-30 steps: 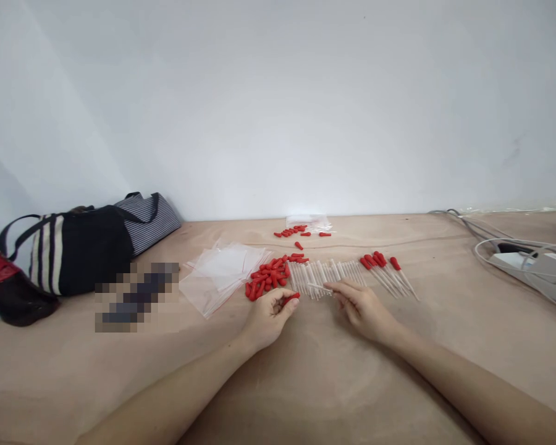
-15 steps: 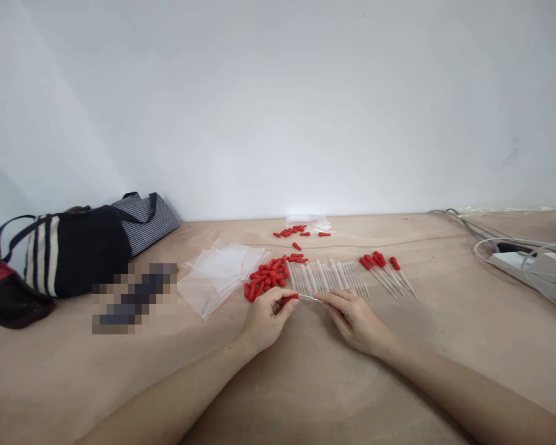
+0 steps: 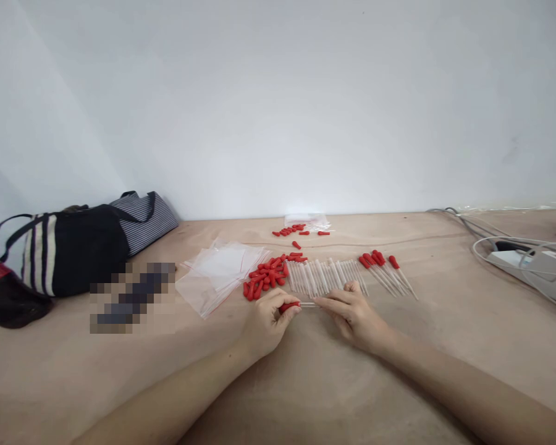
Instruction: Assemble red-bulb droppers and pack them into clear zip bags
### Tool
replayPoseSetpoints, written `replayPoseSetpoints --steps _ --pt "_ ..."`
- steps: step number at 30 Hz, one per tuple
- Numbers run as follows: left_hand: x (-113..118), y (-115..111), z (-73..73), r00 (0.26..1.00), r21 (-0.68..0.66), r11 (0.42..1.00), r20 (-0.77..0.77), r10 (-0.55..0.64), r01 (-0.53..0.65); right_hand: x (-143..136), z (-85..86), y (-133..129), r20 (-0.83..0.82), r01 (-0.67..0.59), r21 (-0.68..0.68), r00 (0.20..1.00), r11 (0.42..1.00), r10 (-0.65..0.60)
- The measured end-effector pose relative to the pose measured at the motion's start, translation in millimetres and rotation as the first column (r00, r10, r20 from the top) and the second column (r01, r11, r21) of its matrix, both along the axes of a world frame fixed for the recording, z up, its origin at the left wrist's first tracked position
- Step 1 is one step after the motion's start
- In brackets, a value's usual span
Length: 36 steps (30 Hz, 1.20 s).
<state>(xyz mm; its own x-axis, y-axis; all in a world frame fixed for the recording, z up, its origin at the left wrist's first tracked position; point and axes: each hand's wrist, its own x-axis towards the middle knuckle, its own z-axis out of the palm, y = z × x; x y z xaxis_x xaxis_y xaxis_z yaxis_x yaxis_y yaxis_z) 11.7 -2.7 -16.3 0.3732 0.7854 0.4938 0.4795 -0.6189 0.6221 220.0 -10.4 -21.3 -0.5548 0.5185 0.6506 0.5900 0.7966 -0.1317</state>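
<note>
Pinched between the thumb and fingers of my left hand (image 3: 267,316) is a red rubber dropper bulb (image 3: 289,306). My right hand (image 3: 354,316) grips a thin clear dropper tube (image 3: 308,305), whose near end meets the open end of the bulb; how far it sits inside I cannot tell. Just beyond my hands lies a row of clear tubes (image 3: 322,277). A pile of loose red bulbs (image 3: 266,278) is left of that row. On its right rest several droppers (image 3: 383,267) with red bulbs on their tubes.
Clear zip bags (image 3: 222,269) lie left of the bulb pile. More bulbs and a small bag (image 3: 306,219) are near the wall. A black bag (image 3: 88,253), a dark bottle (image 3: 9,296) and a blurred item (image 3: 136,296) stand left. Cables and a white power strip (image 3: 532,266) are right.
Both hands have dropped slightly toward me, with the bulb and tube still end to end. The tube now lies more level. Things on the table have stayed put.
</note>
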Motion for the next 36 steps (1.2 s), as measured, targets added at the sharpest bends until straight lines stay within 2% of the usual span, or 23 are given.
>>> replayPoseSetpoints --steps 5,10,13,17,26,33,36 --pt "1 -2 1.4 1.000 0.036 0.999 -0.025 -0.014 0.014 2 2.5 2 0.037 -0.009 0.038 0.999 0.999 0.008" --pt "2 -4 3.3 0.995 0.071 0.996 -0.089 -0.055 0.061 -1 4.5 0 0.001 -0.024 0.041 1.000 0.999 0.024" --pt "3 -5 3.6 0.997 0.091 0.996 -0.077 -0.017 0.024 -5 4.1 -5 -0.075 0.013 -0.050 0.997 0.999 -0.017" --pt "4 -7 3.5 0.997 0.137 0.990 -0.073 -0.007 0.017 -8 5.2 -7 -0.132 -0.009 -0.160 0.991 0.987 -0.012" --pt "6 -8 4.6 0.995 0.225 0.973 -0.096 -0.030 0.051 -7 14.5 -4 -0.057 -0.024 -0.281 0.998 0.959 0.008" --pt "4 -5 4.2 0.983 0.387 0.916 -0.177 -0.040 0.107 -6 15.7 -3 -0.089 -0.044 -0.418 0.996 0.907 0.008" --pt "4 -5 4.2 0.980 0.378 0.919 -0.194 -0.041 0.113 -6 16.1 -3 -0.087 -0.053 -0.461 0.996 0.886 0.015"
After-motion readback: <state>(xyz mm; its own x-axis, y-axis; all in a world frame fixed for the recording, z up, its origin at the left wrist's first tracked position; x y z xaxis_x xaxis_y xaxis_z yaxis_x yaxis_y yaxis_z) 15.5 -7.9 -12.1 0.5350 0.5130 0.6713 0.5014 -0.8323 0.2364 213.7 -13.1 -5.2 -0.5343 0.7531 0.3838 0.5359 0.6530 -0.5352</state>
